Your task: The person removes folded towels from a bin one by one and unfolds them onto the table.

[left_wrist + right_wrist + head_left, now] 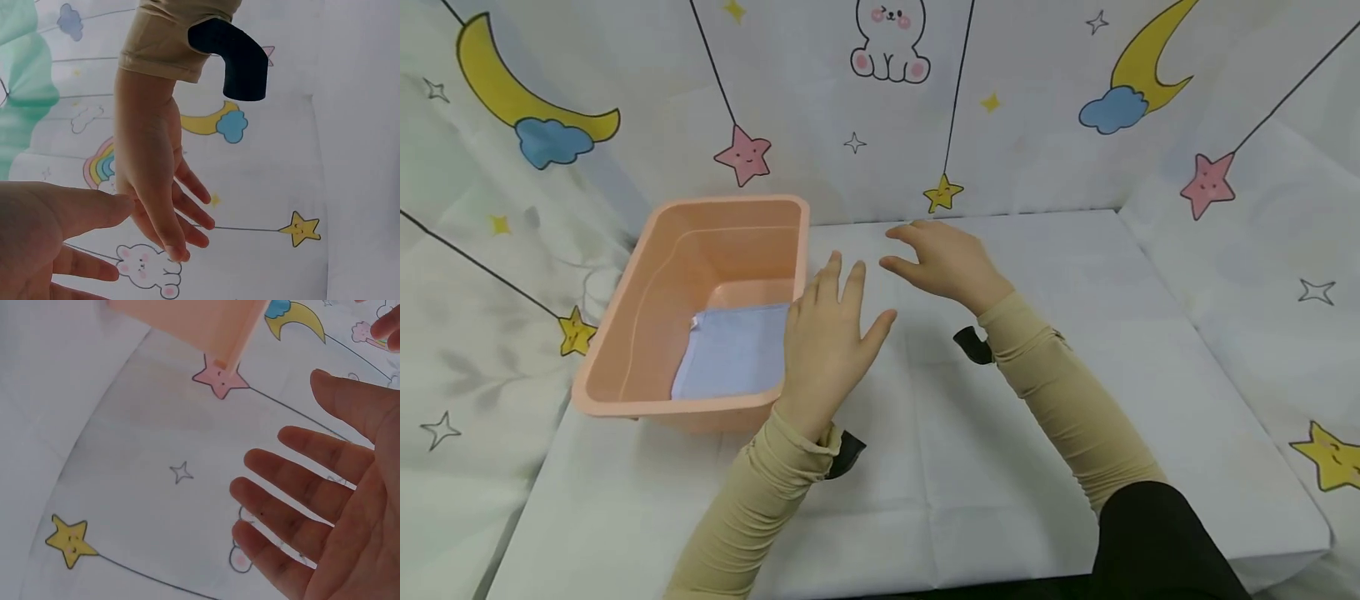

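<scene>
A peach plastic basin [610, 333] stands at the left of the table, with a folded pale blue cloth [733, 350] lying in it. My left hand [827, 342], fingers spread, is raised beside the basin's right side and overlaps its rim in the head view. Farther right, my right hand [951, 262] hovers over the back of the table, thumb and fingers apart and pointing left. Its palm and straight fingers show in the right wrist view [312, 500]. Neither hand holds anything. Part of the cloth's right edge is hidden behind my left hand.
A white cloth covers the table [1075, 275], whose back edge meets a printed curtain [1037, 150] with moons, stars and a bear. A black wrist mount [973, 345] sticks out at the right cuff, another [847, 456] at the left cuff.
</scene>
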Demonstrator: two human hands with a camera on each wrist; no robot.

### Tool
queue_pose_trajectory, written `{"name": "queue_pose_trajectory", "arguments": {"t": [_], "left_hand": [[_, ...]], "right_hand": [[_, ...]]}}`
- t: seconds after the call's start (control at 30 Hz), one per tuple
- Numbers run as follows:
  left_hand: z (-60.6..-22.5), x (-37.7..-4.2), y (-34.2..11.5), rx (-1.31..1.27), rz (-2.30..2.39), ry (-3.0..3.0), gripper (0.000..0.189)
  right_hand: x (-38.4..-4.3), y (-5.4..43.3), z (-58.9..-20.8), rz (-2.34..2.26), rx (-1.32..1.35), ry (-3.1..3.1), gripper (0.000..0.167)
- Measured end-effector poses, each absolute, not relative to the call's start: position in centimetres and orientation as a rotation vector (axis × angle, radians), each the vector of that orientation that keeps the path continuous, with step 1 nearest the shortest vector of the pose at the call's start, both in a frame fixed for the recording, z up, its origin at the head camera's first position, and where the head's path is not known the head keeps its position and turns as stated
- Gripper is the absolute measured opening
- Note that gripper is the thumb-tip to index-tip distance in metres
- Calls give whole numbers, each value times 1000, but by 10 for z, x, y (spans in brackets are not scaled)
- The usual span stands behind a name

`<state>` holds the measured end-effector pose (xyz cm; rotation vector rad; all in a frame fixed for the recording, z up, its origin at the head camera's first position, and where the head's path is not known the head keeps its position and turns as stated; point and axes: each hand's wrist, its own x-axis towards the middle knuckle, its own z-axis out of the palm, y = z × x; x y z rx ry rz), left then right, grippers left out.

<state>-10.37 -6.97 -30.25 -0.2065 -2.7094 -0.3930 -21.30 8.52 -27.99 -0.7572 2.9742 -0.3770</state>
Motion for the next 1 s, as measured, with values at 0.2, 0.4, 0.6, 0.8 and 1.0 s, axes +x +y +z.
{"name": "queue_pose_trajectory", "arguments": {"t": [0.2, 0.4, 0.6, 0.8, 1.0], "left_hand": [[-302, -88, -101, -136, -426, -2701, 61], [-308, -72, -124, -67, -435, -2710, 61], [-319, -60, -137, -50, -420, -2669, 63], [-329, -48, -143, -5, -423, -2660, 62], [-340, -35, -146, 65, -440, -2695, 54]], "right_hand": [[-215, 68, -272, -547, -931, 3036, 46], [-219, 51, -266, -588, -1070, 3000, 45], [-226, 35, -266, -542, -1111, 2980, 44], [-229, 18, -270, -538, -1149, 2930, 44], [-229, 9, -276, -562, -1131, 2878, 43]]}}
